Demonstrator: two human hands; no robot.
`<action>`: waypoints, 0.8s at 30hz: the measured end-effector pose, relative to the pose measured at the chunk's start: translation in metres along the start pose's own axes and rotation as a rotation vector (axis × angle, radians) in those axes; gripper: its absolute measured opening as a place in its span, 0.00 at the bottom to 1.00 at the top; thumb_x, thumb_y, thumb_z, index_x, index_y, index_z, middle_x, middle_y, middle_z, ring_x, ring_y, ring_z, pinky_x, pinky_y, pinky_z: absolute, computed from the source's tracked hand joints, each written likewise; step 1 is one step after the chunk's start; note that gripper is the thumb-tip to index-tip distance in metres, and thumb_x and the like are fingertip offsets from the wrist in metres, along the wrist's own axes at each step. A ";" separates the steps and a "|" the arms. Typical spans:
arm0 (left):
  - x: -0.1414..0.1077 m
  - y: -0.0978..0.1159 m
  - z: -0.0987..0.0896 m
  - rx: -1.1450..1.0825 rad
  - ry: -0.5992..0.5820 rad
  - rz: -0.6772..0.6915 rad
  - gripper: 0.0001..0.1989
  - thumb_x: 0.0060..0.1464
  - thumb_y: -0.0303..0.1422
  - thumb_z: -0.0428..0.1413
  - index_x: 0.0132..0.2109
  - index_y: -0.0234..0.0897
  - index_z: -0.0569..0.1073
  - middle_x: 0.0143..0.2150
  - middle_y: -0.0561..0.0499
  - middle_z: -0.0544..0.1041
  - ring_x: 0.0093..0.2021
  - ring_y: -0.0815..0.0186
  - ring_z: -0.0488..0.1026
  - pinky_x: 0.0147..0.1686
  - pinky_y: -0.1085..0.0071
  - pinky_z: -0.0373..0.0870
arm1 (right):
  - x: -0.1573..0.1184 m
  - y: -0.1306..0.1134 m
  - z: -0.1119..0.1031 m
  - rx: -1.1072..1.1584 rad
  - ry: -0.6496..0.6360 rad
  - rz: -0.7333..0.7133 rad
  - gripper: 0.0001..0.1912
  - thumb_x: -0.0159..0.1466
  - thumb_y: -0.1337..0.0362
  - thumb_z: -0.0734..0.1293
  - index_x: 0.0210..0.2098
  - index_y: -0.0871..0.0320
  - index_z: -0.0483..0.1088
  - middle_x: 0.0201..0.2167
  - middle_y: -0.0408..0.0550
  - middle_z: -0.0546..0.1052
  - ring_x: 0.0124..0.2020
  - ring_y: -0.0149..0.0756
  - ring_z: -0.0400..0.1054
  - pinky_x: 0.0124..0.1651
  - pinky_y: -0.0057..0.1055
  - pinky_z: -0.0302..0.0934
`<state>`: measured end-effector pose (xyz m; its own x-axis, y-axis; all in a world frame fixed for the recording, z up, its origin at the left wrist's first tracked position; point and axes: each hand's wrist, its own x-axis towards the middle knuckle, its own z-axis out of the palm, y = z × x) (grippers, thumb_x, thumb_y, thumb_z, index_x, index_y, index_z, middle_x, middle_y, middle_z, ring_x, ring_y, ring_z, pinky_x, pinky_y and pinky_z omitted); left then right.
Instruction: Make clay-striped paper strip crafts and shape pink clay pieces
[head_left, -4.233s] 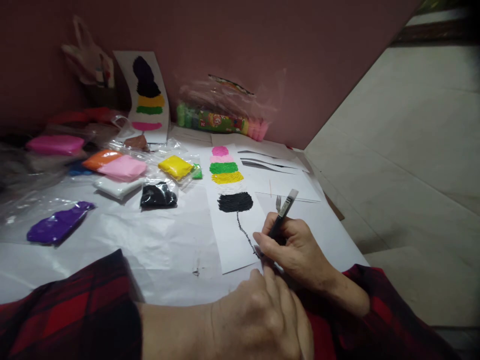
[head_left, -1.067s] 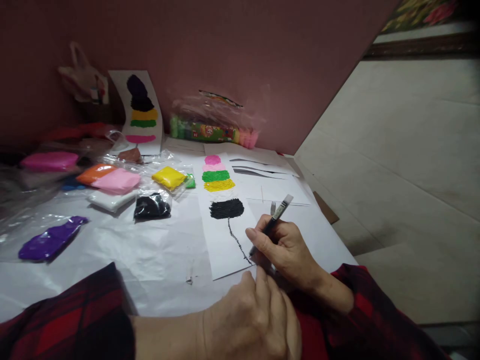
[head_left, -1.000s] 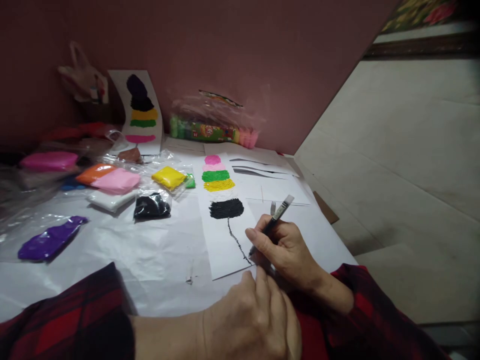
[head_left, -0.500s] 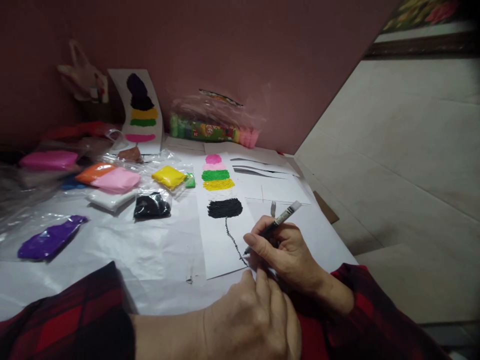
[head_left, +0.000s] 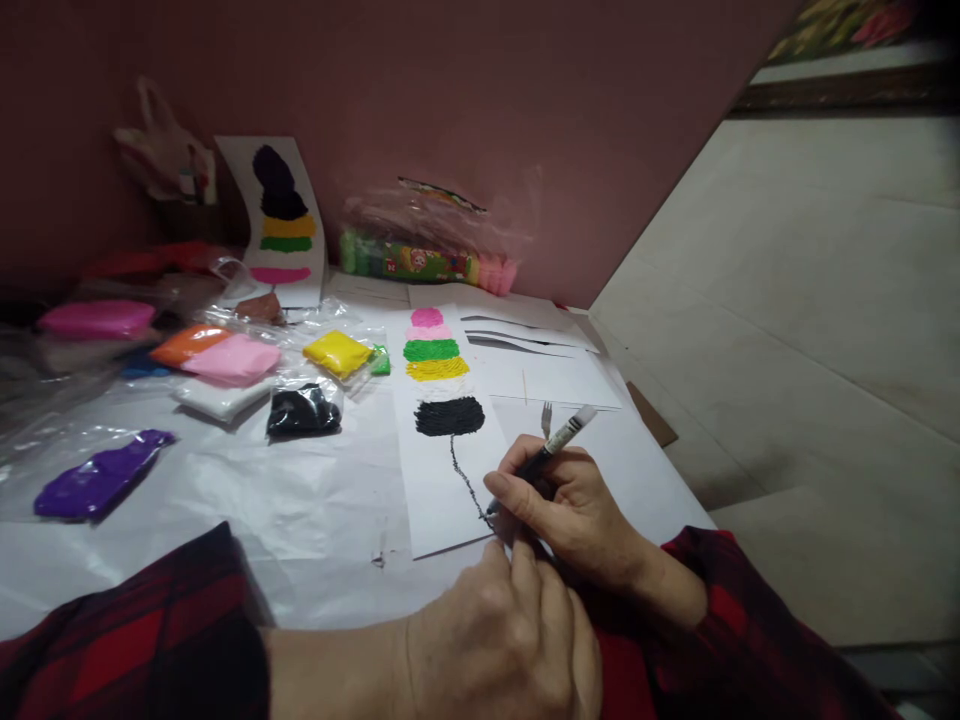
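Note:
My right hand (head_left: 574, 505) is closed around a black pen (head_left: 551, 448) with a clear cap end. Its tip meets the lower part of a thin, bumpy black line on a white paper strip (head_left: 442, 500). Above that line the strip bears bands of clay in black, white, yellow, green and pink. My left hand (head_left: 510, 640) lies at the strip's lower edge, its fingers reaching forward close together and the fingertips near the pen tip. Fork tines (head_left: 547, 418) show just behind my right hand; I cannot tell whether the hand holds the fork.
On the left lie bagged clay packs, among them purple (head_left: 105, 475), black (head_left: 304, 410) and yellow (head_left: 337, 353). A second decorated strip (head_left: 289, 230) leans against the wall. Farther back sits a bag of coloured clay (head_left: 427, 262). White papers (head_left: 547, 375) and a toothpick (head_left: 525, 387) lie behind my right hand.
The pen and my right hand have shifted very slightly left, with the tip still at the lower end of the black line. My left hand stays in place.

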<state>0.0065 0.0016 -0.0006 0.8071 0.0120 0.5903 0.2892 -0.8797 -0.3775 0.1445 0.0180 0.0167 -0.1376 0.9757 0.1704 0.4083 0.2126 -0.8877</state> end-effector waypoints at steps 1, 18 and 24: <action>0.000 0.000 0.000 0.004 0.001 -0.004 0.05 0.51 0.23 0.52 0.36 0.27 0.71 0.28 0.46 0.77 0.28 0.59 0.75 0.26 0.63 0.71 | 0.000 0.000 0.000 0.000 -0.002 0.001 0.12 0.63 0.59 0.66 0.25 0.57 0.65 0.18 0.39 0.68 0.19 0.29 0.64 0.22 0.26 0.61; 0.002 0.000 0.000 -0.004 0.050 -0.044 0.03 0.49 0.22 0.53 0.33 0.29 0.71 0.24 0.47 0.75 0.23 0.61 0.72 0.22 0.66 0.68 | 0.000 0.000 0.000 -0.005 -0.018 -0.025 0.11 0.63 0.62 0.66 0.25 0.58 0.66 0.20 0.39 0.68 0.22 0.27 0.63 0.25 0.25 0.60; 0.002 0.000 0.000 -0.028 0.020 -0.028 0.03 0.48 0.22 0.52 0.32 0.30 0.71 0.23 0.48 0.74 0.21 0.63 0.69 0.18 0.68 0.64 | -0.001 0.001 0.000 0.016 -0.027 -0.030 0.11 0.63 0.62 0.66 0.25 0.58 0.66 0.20 0.39 0.68 0.21 0.27 0.62 0.25 0.25 0.59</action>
<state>0.0080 0.0016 0.0009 0.7881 0.0275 0.6150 0.2968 -0.8922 -0.3405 0.1450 0.0177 0.0153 -0.1744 0.9670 0.1855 0.3888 0.2408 -0.8893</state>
